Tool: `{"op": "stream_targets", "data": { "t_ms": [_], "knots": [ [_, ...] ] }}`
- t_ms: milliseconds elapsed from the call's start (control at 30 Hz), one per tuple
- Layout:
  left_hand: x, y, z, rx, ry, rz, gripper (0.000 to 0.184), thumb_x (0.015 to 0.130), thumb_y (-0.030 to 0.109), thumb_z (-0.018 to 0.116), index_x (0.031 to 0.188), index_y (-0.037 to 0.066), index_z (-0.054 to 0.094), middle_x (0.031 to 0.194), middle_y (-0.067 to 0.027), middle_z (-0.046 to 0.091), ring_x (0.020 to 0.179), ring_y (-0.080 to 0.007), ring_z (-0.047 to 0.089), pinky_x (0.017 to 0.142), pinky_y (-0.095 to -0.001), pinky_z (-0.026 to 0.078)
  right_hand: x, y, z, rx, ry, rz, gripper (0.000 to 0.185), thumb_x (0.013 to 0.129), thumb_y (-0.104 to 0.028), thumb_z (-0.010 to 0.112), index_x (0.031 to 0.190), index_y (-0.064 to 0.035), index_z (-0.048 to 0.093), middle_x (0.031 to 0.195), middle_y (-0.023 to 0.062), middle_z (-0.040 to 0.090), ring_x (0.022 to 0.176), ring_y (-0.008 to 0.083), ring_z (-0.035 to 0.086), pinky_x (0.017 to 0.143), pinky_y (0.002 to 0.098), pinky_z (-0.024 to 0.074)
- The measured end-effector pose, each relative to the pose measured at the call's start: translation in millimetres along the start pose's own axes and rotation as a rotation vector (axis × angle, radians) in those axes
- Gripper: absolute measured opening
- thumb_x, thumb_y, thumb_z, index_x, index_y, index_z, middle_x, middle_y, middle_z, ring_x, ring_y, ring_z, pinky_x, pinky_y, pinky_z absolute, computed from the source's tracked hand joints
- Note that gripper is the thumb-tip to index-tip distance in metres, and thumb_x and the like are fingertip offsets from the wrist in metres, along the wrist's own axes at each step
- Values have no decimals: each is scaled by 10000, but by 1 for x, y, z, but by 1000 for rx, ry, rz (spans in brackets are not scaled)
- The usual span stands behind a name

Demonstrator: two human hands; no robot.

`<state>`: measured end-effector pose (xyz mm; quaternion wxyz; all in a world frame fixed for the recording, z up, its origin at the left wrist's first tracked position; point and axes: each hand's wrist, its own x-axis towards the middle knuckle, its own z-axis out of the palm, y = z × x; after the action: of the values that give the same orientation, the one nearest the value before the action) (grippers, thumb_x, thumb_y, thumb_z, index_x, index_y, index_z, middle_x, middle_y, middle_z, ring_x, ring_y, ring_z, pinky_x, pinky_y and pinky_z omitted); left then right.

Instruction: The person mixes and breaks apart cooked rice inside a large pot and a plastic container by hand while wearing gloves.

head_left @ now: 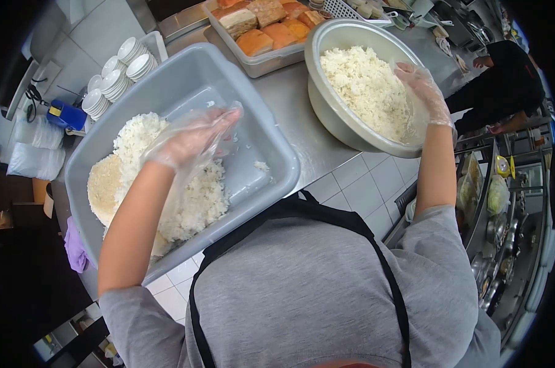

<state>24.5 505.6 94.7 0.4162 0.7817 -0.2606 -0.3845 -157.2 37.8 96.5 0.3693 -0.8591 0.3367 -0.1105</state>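
My left hand [194,136], in a clear plastic glove, is over the grey plastic tub [262,116] with its fingers stretched out. Below it lies a heap of white rice [197,205], and a rounded, compact mass of rice [105,184] sits at the tub's left side. My right hand [420,89], also gloved, is closed at the right rim of a large metal bowl [329,101], its fingertips reaching inside. Cooked rice [366,86] fills much of this bowl, which tilts toward me past the counter edge. The glove partly hides the grip.
Behind the tub stands a container of orange-brown blocks [280,34]. Stacked small white dishes [121,67] are at the back left, near a blue device [65,115]. A purple cloth [75,245] hangs at left. Another person in dark clothes [498,83] is at right, by shelving.
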Motion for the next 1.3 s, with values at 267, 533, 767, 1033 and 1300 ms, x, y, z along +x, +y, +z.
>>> {"op": "stream_targets", "data": {
  "t_ms": [267,533,767,1033,1300],
  "knots": [
    [29,20,81,-268,-186,-350,716,848,575,604,1249,-13,531,1085,-163,619,922,-221,637,762,-363,536,63,55,-23,-44,-169,-10,644,778,-383,727,1275,-8,559,1241,133,604,1171,208,540,1014,311,372],
    [12,21,112,-308,-80,-484,293,842,329,647,912,45,628,772,-51,610,692,-132,609,609,-279,526,110,62,-20,-174,-178,-41,624,826,-373,683,1299,3,527,1278,137,576,1189,235,532,1004,338,389],
    [12,35,124,-75,-34,-437,302,793,321,664,820,21,649,723,-39,592,656,-129,598,591,-285,522,96,14,20,-127,-480,-38,650,879,-389,633,1373,-8,450,1356,182,506,1259,247,483,1049,348,369],
    [21,56,130,-151,45,-426,409,774,348,707,932,-23,634,775,-72,604,720,-161,621,622,-286,534,81,-23,55,-481,-415,-269,839,849,-485,623,1428,51,336,1452,205,413,1366,294,379,1124,355,282],
    [6,165,82,839,-437,-490,730,834,554,605,1346,44,503,1157,-206,642,1008,-252,643,883,-357,519,60,-42,68,-110,-519,-257,814,841,-429,657,1432,36,344,1478,206,372,1392,290,332,1132,338,261]
  ]
}}
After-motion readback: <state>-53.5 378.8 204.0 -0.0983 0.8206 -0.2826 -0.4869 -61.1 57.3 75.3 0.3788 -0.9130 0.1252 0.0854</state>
